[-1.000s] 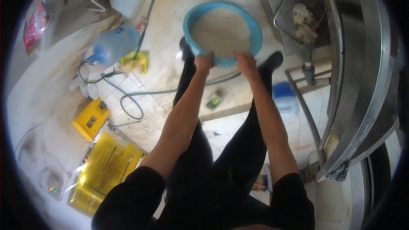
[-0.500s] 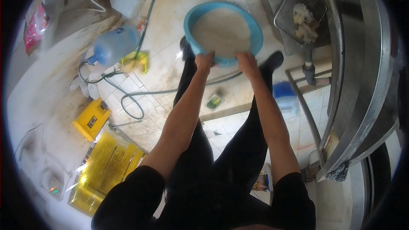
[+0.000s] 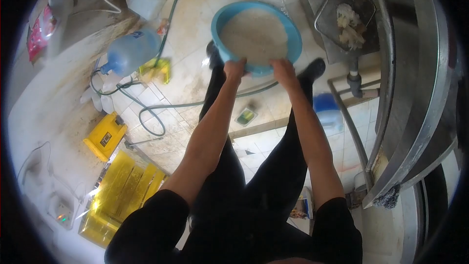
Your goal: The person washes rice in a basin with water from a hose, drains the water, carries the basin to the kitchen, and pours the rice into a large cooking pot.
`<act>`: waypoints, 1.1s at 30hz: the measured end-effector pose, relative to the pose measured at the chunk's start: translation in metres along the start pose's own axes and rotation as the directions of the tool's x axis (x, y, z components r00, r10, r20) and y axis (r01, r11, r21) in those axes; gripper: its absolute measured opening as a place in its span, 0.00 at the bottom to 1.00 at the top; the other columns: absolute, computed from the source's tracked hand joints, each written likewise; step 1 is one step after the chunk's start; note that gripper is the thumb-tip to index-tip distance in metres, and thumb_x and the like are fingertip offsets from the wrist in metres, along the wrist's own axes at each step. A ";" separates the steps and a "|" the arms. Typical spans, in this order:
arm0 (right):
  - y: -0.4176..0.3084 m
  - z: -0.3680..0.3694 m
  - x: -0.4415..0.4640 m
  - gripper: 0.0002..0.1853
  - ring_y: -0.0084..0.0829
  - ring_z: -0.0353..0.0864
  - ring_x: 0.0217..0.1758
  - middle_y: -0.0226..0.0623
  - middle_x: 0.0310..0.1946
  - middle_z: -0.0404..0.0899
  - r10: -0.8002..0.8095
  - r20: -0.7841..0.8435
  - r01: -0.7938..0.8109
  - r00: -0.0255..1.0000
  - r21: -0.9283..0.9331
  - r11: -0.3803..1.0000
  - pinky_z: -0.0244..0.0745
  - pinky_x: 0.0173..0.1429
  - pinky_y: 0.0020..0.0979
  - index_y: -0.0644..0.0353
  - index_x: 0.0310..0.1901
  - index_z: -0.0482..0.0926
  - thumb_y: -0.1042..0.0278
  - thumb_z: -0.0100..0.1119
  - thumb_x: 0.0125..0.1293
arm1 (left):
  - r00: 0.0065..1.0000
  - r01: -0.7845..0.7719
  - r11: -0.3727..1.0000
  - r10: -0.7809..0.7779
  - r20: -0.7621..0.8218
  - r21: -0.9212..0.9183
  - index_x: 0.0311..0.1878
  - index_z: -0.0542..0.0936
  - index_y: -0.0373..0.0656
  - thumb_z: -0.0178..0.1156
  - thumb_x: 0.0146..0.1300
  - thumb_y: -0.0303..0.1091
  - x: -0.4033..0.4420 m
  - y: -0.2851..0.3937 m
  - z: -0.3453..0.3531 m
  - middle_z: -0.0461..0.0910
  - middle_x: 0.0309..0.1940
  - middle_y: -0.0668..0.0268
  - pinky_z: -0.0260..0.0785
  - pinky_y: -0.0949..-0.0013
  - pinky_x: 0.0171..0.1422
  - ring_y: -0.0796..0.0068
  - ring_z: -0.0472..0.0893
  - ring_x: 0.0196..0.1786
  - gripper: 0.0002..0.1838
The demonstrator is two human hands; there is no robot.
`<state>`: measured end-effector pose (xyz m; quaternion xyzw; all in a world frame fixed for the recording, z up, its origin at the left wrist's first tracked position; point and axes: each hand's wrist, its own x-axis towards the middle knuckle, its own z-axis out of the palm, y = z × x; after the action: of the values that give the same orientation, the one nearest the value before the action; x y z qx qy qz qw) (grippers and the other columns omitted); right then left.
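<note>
A round blue basin point(image 3: 294, 39) holds a pale, cloudy content that fills much of it; what it is cannot be made out. My left hand point(image 3: 235, 68) grips the near rim on the left side, thumb over the edge. A short way to its right, my right hand point(image 3: 282, 72) grips the same rim. The fingers under the rim are mostly hidden. My two shoes stand on either side of the basin's near part.
A green hose point(image 3: 181, 105) crosses the floor behind my hands' near side. To the left are a large blue bottle point(image 3: 132, 51), a yellow container point(image 3: 105, 136) and a yellow slatted piece point(image 3: 122, 195). A metal sink point(image 3: 312, 0) and pipes point(image 3: 388, 68) stand right.
The basin and both my hands have shifted very slightly to the right. My grip on the rim looks the same.
</note>
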<state>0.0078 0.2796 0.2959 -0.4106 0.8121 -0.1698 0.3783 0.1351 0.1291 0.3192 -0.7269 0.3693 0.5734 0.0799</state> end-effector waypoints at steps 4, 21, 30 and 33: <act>0.007 0.006 0.002 0.14 0.56 0.81 0.45 0.53 0.38 0.82 -0.006 0.019 0.004 1.000 0.092 0.996 0.75 0.50 0.51 0.57 0.42 0.85 0.75 0.49 0.62 | 0.999 -0.025 1.000 0.025 -0.024 0.009 0.50 0.70 0.13 0.65 0.58 0.31 0.004 -0.003 0.000 0.79 0.42 0.43 0.86 0.64 0.27 0.54 0.86 0.34 0.27; 0.015 0.011 0.007 0.11 0.52 0.83 0.43 0.50 0.34 0.83 -0.058 0.010 0.058 0.998 0.046 0.997 0.77 0.49 0.46 0.57 0.40 0.86 0.73 0.53 0.60 | 0.998 -0.040 0.999 0.039 -0.038 -0.005 0.46 0.73 0.15 0.66 0.56 0.31 0.002 0.002 0.003 0.80 0.41 0.45 0.85 0.63 0.25 0.55 0.85 0.30 0.25; 0.004 -0.001 0.004 0.11 0.51 0.83 0.44 0.51 0.37 0.83 0.024 0.037 -0.026 0.999 0.068 0.997 0.76 0.50 0.47 0.60 0.39 0.85 0.74 0.53 0.60 | 0.999 -0.016 1.000 0.017 -0.045 0.019 0.47 0.74 0.17 0.66 0.56 0.32 0.004 -0.001 0.003 0.81 0.41 0.46 0.85 0.64 0.25 0.55 0.86 0.32 0.25; 0.005 -0.002 0.006 0.10 0.51 0.83 0.45 0.51 0.36 0.83 -0.021 0.064 0.019 0.998 0.039 0.999 0.76 0.51 0.47 0.61 0.39 0.85 0.73 0.54 0.61 | 0.999 -0.020 1.000 0.021 -0.027 0.013 0.47 0.74 0.16 0.65 0.56 0.34 0.006 -0.002 0.002 0.81 0.40 0.46 0.84 0.64 0.25 0.56 0.86 0.32 0.25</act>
<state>0.0010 0.2776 0.2912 -0.4166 0.7920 -0.1760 0.4102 0.1353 0.1292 0.3125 -0.7304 0.3813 0.5620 0.0736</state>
